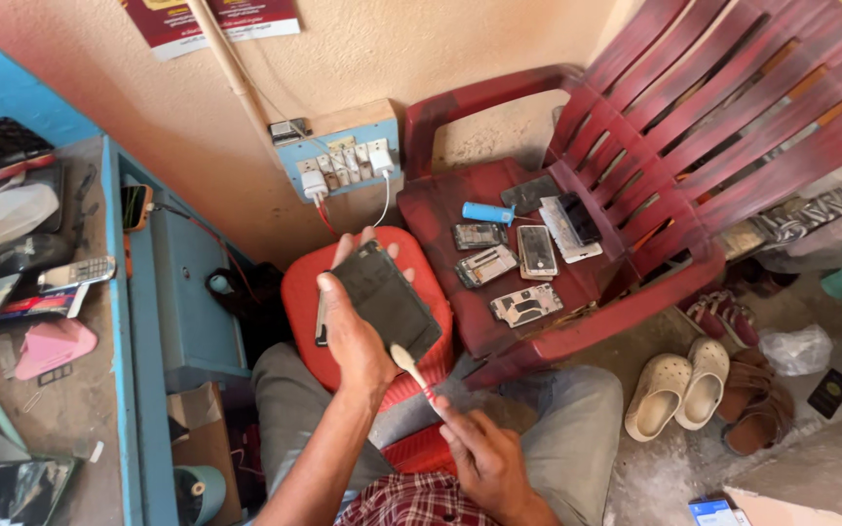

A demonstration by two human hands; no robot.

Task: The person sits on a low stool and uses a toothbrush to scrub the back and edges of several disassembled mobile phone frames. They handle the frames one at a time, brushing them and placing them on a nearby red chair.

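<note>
- Left hand (355,336) at centre, clamped on a dark phone (385,297): thumb across the near face, fingertips poking out behind the top edge at 12.
- Right hand (484,453) at 5 o'clock from the phone, closed on a toothbrush (411,368) w/ red-white handle; brush head touches the phone's lower edge.
- Red stool (304,292) right under the phone, between the knees.
- Red chair (577,282) at 2 o'clock; its seat carries approx. six opened phones and parts (499,263) plus a blue tube (488,212), all well apart from the hands.
- Socket board (343,166) on the wall at 12, two white chargers plugged in, cords hanging down behind the stool.
- Blue bench (129,390) at 9 o'clock, cluttered: keypad phone (78,273), pink item (51,346), other bits too blurred to tell.
- Cardboard box (202,433) at 8 o'clock by the left knee.
- Cream clogs (679,385) and brown sandals (757,399) on the floor at 4 o'clock, clear plastic bag (796,349) just beside them.
- Nothing sits between hands and phone.
</note>
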